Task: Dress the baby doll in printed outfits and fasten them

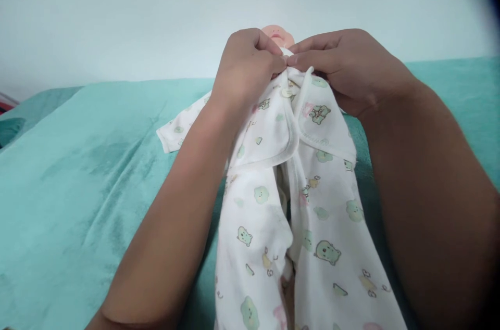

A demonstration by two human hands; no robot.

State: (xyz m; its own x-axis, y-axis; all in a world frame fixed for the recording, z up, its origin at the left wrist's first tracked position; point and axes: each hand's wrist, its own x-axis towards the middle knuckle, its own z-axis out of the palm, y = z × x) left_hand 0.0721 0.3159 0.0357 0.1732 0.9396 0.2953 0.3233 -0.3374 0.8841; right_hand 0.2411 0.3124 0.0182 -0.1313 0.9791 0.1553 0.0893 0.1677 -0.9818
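A baby doll lies on its back, its lower face showing beyond my hands. It wears a white baby jacket printed with small green bears, over matching trousers. My left hand and my right hand meet at the jacket's collar, thumbs and fingers pinched on its front edges. Just below them a round pale button shows on the jacket. Beneath it the two front flaps part, the right one folded slightly outward. What lies between my fingertips is mostly hidden.
A teal plush cover spreads under the doll on both sides. Behind it rises a plain pale wall. One jacket sleeve stretches out to the left. A dark red item shows at the far left edge.
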